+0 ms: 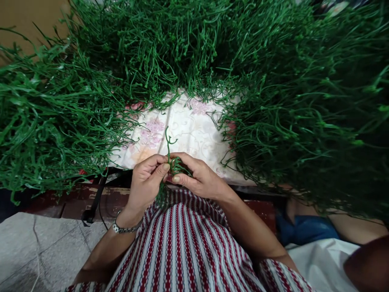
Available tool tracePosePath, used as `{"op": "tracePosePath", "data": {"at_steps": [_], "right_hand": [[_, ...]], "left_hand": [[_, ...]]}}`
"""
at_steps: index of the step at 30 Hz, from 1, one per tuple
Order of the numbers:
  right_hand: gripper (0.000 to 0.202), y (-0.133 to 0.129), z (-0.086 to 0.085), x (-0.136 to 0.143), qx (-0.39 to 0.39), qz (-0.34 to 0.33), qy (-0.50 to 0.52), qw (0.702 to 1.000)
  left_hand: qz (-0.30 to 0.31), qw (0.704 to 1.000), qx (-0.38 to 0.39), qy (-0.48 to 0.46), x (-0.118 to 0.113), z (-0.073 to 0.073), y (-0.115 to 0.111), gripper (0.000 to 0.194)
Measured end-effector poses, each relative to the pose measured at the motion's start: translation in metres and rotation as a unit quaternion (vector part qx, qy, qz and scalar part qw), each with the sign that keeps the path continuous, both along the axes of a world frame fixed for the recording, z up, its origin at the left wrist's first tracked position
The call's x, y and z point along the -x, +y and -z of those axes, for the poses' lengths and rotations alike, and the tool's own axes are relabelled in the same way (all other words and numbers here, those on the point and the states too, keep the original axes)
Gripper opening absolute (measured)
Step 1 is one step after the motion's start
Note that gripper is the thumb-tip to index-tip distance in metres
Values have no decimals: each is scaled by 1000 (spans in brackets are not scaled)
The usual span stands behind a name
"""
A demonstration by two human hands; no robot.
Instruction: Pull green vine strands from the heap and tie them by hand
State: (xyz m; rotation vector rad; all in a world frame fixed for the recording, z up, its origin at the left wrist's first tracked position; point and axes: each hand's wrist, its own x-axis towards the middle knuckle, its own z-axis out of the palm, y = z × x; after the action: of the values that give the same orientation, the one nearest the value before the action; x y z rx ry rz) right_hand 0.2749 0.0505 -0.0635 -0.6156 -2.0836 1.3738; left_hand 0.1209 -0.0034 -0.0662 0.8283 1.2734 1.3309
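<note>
A heap of green plastic stems [45, 117] is lying at the left. A bracelet [124, 229] is being worn above the left hand [146, 182], closed on a green sprig [170, 162]. The sprig is being pinched over a striped lap by the right hand [199, 176] too. A flowered cloth [185, 129] is lying beyond, more stems [304, 113] at the right.

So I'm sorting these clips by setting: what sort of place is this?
Likely a home workspace for handwork, not a factory. Heaps of green strands surround a floral cloth on a low surface, with stone floor beneath. The left hand and right hand pinch a small green bunch over a striped lap.
</note>
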Motion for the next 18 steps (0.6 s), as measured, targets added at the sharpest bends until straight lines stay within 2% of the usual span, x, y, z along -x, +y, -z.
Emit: {"op": "tracePosePath", "data": {"at_steps": [5,10,14,18], "right_hand": [[18,-4,-1,1,3,25,-55,998],[20,-9,2,2,-54,99,-97,989],[19,-11,7,0,-109,94,-109,984],[19,-9,12,-4,-157,73,-102,980]], "left_hand": [[-20,997,27,-75,-4,-2,-1,10],[36,996,41,-77,-5,-6,-4,14],[80,994,61,-54,-2,-5,-3,16],[114,991,60,41,4,-5,-2,9]]}}
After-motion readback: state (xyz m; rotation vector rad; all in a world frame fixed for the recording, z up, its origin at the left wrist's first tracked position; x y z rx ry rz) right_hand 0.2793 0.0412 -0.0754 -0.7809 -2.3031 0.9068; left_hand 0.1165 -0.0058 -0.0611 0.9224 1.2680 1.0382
